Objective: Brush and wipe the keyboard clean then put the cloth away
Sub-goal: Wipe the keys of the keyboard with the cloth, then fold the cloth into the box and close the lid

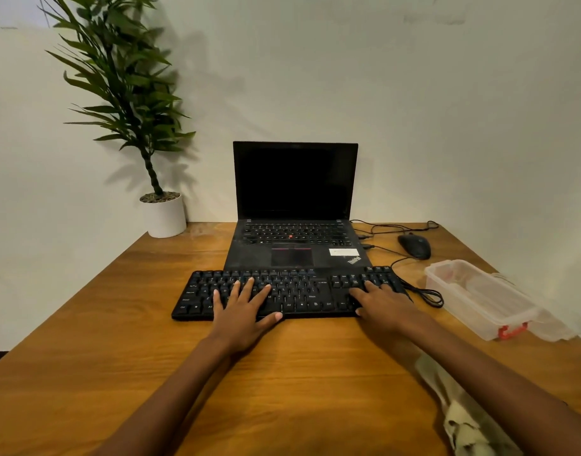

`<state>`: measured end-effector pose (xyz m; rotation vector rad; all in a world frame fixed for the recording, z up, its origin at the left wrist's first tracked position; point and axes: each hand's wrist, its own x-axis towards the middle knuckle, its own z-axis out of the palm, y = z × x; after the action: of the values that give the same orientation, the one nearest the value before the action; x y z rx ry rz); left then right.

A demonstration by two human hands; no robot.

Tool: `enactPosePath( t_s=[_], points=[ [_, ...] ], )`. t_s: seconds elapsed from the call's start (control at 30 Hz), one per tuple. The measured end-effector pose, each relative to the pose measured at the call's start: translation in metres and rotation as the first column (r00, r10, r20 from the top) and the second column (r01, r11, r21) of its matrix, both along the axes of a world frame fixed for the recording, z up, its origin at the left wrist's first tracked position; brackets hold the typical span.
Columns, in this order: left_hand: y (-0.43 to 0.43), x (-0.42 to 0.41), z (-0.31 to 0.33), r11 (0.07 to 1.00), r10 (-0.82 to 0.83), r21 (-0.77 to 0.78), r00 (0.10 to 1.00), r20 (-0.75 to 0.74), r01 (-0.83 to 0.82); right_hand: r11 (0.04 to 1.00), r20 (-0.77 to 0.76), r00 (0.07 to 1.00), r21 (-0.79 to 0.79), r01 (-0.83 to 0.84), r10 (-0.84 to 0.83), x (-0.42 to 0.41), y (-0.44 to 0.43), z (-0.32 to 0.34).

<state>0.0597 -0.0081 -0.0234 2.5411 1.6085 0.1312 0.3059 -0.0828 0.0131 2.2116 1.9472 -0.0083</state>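
A black wired keyboard (302, 291) lies across the middle of the wooden table (118, 340), in front of an open laptop. My left hand (246, 307) rests flat on the keyboard's left half with fingers spread and straight. My right hand (381, 304) lies on the right end, over the number pad, fingers extended onto the keys. A crumpled pale cloth (460, 419) lies on the table near the front right, partly hidden under my right forearm. No brush is visible.
The black laptop (295, 225) stands open with a dark screen. Right of it lie a black mouse (414, 246) and cables. A clear plastic box (479, 297) with a red latch sits at the right edge. A potted plant (164, 215) stands at the back left.
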Motion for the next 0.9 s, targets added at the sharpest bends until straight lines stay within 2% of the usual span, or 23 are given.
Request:
enactPosePath(
  t_s=[0.07, 0.1, 0.2, 0.27, 0.33, 0.4, 0.5, 0.57, 0.67, 0.73, 0.8, 0.9],
  points=[
    [0.001, 0.000, -0.001, 1.000, 0.007, 0.010, 1.000, -0.001, -0.007, 1.000, -0.046, 0.999, 0.002, -0.013, 0.013, 0.003, 0.001, 0.002],
    [0.000, 0.001, 0.000, 1.000, 0.015, 0.016, 1.000, 0.000, -0.015, 1.000, -0.118, 0.993, 0.012, -0.029, 0.030, 0.005, -0.002, 0.006],
    [-0.011, 0.009, 0.004, 0.994, 0.026, 0.102, 0.999, 0.027, -0.029, 0.991, -0.438, 0.894, 0.124, -0.047, 0.097, 0.016, -0.022, 0.028],
    [-0.023, 0.021, 0.008, 0.986, -0.007, 0.168, 0.992, 0.125, -0.014, 0.964, -0.572, 0.811, 0.264, 0.040, 0.123, 0.027, -0.043, 0.047],
    [-0.040, 0.039, 0.015, 0.983, -0.086, 0.178, 0.959, 0.269, 0.038, 0.928, -0.661, 0.741, 0.338, 0.156, 0.116, 0.042, -0.069, 0.059],
    [-0.057, 0.063, 0.022, 0.982, -0.182, 0.116, 0.892, 0.414, 0.147, 0.922, -0.683, 0.725, 0.331, 0.200, 0.088, 0.057, -0.094, 0.063],
    [-0.093, 0.104, 0.030, 0.922, -0.260, -0.091, 0.775, 0.576, 0.377, 0.955, -0.656, 0.755, 0.225, 0.195, 0.000, 0.072, -0.121, 0.058],
    [-0.115, 0.130, 0.029, 0.872, -0.273, -0.206, 0.790, 0.549, 0.445, 0.978, -0.618, 0.786, 0.154, 0.140, -0.015, 0.075, -0.127, 0.050],
    [-0.129, 0.154, 0.025, 0.886, -0.249, -0.240, 0.845, 0.474, 0.396, 0.993, -0.599, 0.801, 0.080, 0.091, -0.025, 0.073, -0.132, 0.034],
    [-0.127, 0.156, 0.028, 0.870, -0.159, -0.316, 0.822, 0.546, 0.378, 0.992, -0.637, 0.770, 0.085, 0.098, -0.022, 0.074, -0.133, 0.028],
    [-0.123, 0.153, 0.037, 0.811, -0.074, -0.389, 0.736, 0.673, 0.438, 0.985, -0.744, 0.668, 0.115, 0.130, -0.002, 0.076, -0.136, 0.028],
    [-0.122, 0.148, 0.066, 0.766, -0.051, -0.331, 0.566, 0.823, 0.551, 0.963, -0.927, 0.350, 0.208, 0.174, 0.137, 0.078, -0.140, 0.040]
  ],
)
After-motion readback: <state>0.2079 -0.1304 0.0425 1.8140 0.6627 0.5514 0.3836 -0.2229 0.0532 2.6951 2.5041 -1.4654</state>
